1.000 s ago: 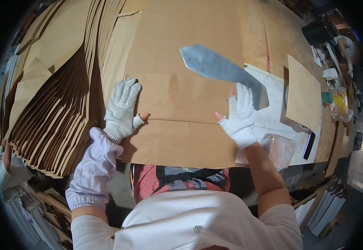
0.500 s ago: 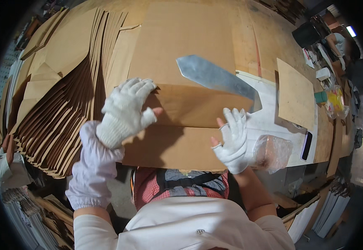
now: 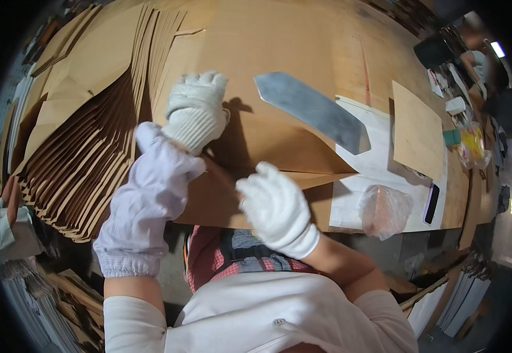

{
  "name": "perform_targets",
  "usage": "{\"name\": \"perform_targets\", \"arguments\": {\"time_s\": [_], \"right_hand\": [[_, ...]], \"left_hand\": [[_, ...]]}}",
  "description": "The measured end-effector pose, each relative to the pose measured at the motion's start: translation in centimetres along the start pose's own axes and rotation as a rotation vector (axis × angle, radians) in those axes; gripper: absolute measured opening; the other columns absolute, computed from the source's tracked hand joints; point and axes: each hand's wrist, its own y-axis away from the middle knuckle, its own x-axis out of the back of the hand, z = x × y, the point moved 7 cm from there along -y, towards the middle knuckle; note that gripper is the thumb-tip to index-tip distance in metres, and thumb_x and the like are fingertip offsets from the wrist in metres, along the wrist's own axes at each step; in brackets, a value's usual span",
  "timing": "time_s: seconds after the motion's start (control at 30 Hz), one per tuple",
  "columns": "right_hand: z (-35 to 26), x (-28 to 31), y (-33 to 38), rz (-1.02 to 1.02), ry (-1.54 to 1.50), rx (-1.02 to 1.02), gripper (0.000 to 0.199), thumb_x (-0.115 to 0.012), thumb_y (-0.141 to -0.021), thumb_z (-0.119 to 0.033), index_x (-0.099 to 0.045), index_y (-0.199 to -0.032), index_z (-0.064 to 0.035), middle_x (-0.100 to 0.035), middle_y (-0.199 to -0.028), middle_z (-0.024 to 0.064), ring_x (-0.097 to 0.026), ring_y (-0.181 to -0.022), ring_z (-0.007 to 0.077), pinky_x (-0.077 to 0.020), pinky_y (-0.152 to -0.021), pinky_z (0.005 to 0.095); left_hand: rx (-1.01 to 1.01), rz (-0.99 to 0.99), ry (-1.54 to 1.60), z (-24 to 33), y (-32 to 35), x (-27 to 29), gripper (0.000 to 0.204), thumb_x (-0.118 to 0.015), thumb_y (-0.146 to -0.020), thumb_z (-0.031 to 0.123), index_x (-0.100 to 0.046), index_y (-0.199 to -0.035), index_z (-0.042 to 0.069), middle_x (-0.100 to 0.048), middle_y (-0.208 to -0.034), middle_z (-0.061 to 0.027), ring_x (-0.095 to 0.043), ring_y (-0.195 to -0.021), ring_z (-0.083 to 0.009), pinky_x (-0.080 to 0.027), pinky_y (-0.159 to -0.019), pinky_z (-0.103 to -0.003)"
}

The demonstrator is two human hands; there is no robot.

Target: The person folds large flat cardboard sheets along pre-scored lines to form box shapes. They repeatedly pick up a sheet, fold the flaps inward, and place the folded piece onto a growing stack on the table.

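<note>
A large brown kraft paper piece [image 3: 268, 44] lies on the table, its near part folded into a flap [image 3: 285, 147] with a pointed right corner. My left hand [image 3: 197, 112], in a white knitted glove, rests over the left part of this paper, its fingers foreshortened and partly hidden. Nearer to me, my right hand [image 3: 279, 209], also gloved, lies over the near strip of paper, its fingers extended toward the left forearm and slightly blurred. A flat grey metal plate [image 3: 315, 112] with angled ends sits across the paper, beyond the right hand.
At left stands a fanned stack of brown paper pieces [image 3: 85, 159]. To the right are a clear plastic bag [image 3: 385, 209], a dark phone [image 3: 432, 204] and a tan board [image 3: 417, 132] on a white sheet [image 3: 350, 206]. Another person [image 3: 479, 65] is at the far right.
My left hand has moved away from me, and my right hand has swung left across the near paper. The flap's right corner now stands out as a point beside the slightly shifted plate.
</note>
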Motion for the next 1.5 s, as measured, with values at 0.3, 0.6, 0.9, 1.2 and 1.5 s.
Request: {"name": "perform_targets", "arguments": {"time_s": [0.3,0.6,0.9,1.2,1.5], "right_hand": [[15.9,3.6,12.7,0.504,-0.869,-0.716,0.094,-0.035,-0.099,-0.072,-0.043,-0.144,0.0097,-0.048,-0.148,0.0212,-0.049,-0.137,0.0309,-0.0366,-0.116,0.0429],[18.4,0.1,13.3,0.331,-1.248,-0.715,0.102,-0.042,-0.093,-0.076,-0.039,-0.148,0.0093,-0.034,-0.161,0.0184,-0.031,-0.15,0.0316,-0.0236,-0.124,0.0468],[16.4,1.2,8.6,-0.143,-0.16,-0.339,0.065,-0.065,-0.091,-0.035,-0.051,-0.139,0.0064,-0.048,-0.15,0.0236,-0.047,-0.138,0.0426,-0.0338,-0.119,0.0476],[14.9,-1.9,7.4,-0.267,0.377,-0.317,0.064,-0.072,-0.079,-0.037,-0.058,-0.129,0.0,-0.045,-0.151,0.0183,-0.04,-0.139,0.0366,-0.0246,-0.121,0.0543],[14.6,-0.7,7.8,-0.333,0.41,-0.333,0.064,-0.076,-0.076,-0.035,-0.059,-0.126,0.0019,-0.048,-0.145,0.0175,-0.043,-0.134,0.0361,-0.0263,-0.12,0.0541]], "left_hand": [[-0.305,-0.14,-0.1,5.5,12.8,-5.0,0.038,-0.071,-0.077,0.029,-0.064,-0.108,0.009,-0.065,-0.111,-0.0138,-0.062,-0.095,-0.0296,-0.051,-0.076,-0.044],[-0.738,-0.253,0.483,13.6,14.7,-9.1,0.032,-0.059,-0.09,0.023,-0.062,-0.117,0.006,-0.068,-0.102,-0.0168,-0.066,-0.094,-0.0378,-0.056,-0.078,-0.046],[-0.65,-0.365,0.369,15.7,8.0,-9.1,0.049,-0.058,-0.091,0.03,-0.054,-0.134,0.007,-0.058,-0.134,-0.0108,-0.051,-0.124,-0.0301,-0.04,-0.104,-0.041],[-0.32,-0.068,0.075,10.7,1.5,-9.8,0.068,-0.063,-0.088,0.035,-0.046,-0.147,0.006,-0.043,-0.157,-0.0081,-0.04,-0.142,-0.0257,-0.032,-0.116,-0.042],[-0.263,-0.756,0.549,8.6,4.3,-0.2,0.056,-0.063,-0.094,0.041,-0.063,-0.13,-0.002,-0.066,-0.127,-0.0214,-0.062,-0.122,-0.0341,-0.05,-0.103,-0.043]]}}
